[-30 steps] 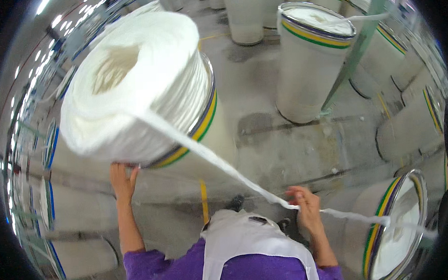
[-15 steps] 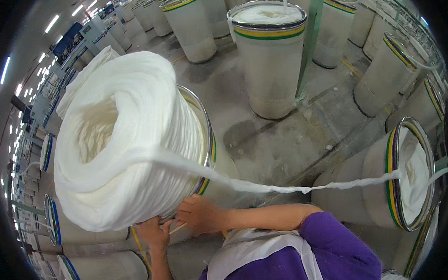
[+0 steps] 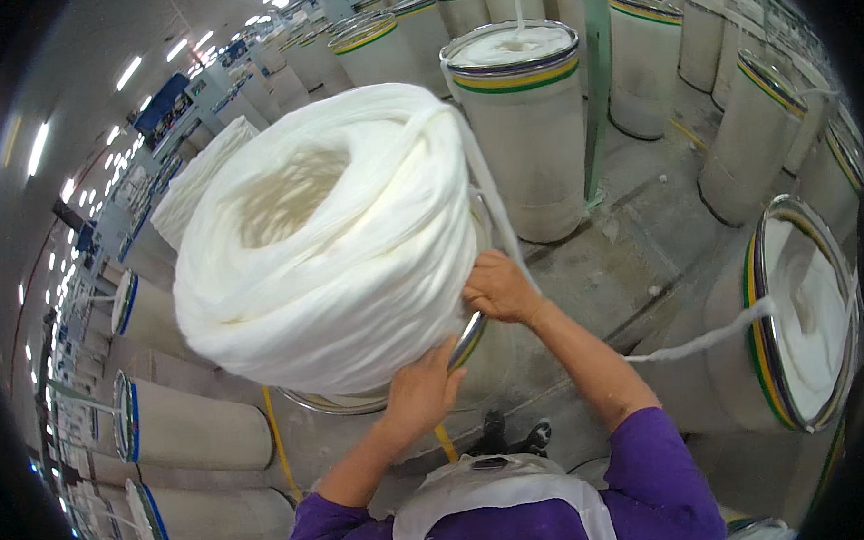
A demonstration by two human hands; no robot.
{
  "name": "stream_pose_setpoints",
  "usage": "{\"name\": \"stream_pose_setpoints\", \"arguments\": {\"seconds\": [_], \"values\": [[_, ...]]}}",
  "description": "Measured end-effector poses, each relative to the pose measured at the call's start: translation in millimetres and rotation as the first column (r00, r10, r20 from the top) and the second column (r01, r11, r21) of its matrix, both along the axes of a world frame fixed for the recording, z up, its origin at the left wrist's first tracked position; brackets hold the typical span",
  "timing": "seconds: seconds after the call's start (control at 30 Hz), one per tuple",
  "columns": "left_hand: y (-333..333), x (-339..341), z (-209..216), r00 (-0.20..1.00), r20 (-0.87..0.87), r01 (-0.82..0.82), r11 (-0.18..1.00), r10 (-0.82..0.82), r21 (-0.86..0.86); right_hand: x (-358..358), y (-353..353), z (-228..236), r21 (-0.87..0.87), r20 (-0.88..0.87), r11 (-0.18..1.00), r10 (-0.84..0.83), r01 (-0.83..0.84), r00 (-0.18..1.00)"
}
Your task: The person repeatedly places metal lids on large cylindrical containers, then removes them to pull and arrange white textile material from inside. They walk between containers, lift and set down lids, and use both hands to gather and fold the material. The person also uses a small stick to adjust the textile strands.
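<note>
A large coil of white sliver [image 3: 356, 282] bulges high above a tall pale can, hiding most of the can's metal rim [image 3: 334, 404]. My left hand [image 3: 422, 392] grips this rim under the coil's near side; its fingertips are partly hidden by the sliver. Farther right, my right hand [image 3: 501, 287] is closed at the rim with knuckles up, against the coil's side. A loose sliver strand [image 3: 486, 187] hangs down past the coil's right side, behind my right hand.
At right, a tilted-looking can [image 3: 762, 325] holds white sliver, and a strand [image 3: 706, 341] trails from it. Another filled can [image 3: 518, 134] stands ahead beside a green post [image 3: 597, 93]. Blue-rimmed cans [image 3: 195, 426] line the left. Grey floor [image 3: 630, 230] lies between cans.
My right hand has moved from beside my left hand to farther right along the rim. The strand that crossed the coil's front now hangs down its right side. The thin strip between my hands no longer shows.
</note>
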State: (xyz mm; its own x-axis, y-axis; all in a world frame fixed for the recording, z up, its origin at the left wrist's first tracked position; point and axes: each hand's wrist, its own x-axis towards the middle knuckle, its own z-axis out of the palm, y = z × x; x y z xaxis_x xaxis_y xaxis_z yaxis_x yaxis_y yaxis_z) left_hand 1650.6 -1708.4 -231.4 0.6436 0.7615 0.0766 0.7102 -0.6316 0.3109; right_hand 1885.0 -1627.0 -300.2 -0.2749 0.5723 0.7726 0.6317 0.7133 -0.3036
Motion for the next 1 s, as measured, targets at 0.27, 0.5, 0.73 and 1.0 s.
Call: {"name": "stream_pose_setpoints", "arguments": {"seconds": [0.27, 0.5, 0.73, 1.0], "values": [[-34.3, -120.7, 3.9, 0.958, -0.081, 0.273, 0.962, -0.274, -0.012, 28.9, -92.3, -10.0, 0.165, -0.272, 0.968, -0.140, 0.190, 0.952], [-14.2, -195.4, -18.8, 0.867, -0.071, 0.498, 0.850, -0.493, 0.175, -55.2, -199.1, -20.1, 0.199, -0.366, 0.844, -0.408, 0.498, 0.837], [16.2, -246.0, -27.8, 0.748, -0.199, 0.663, 0.705, -0.633, 0.251, -153.3, -291.2, -14.9, 0.126, -0.293, 0.688, -0.662, 0.715, 0.689], [-2.0, -251.7, -42.7, 0.689, -0.342, 0.725, 0.611, -0.639, 0.318, -167.8, -338.3, -29.1, 0.204, -0.421, 0.557, -0.693, 0.805, 0.585]]}}
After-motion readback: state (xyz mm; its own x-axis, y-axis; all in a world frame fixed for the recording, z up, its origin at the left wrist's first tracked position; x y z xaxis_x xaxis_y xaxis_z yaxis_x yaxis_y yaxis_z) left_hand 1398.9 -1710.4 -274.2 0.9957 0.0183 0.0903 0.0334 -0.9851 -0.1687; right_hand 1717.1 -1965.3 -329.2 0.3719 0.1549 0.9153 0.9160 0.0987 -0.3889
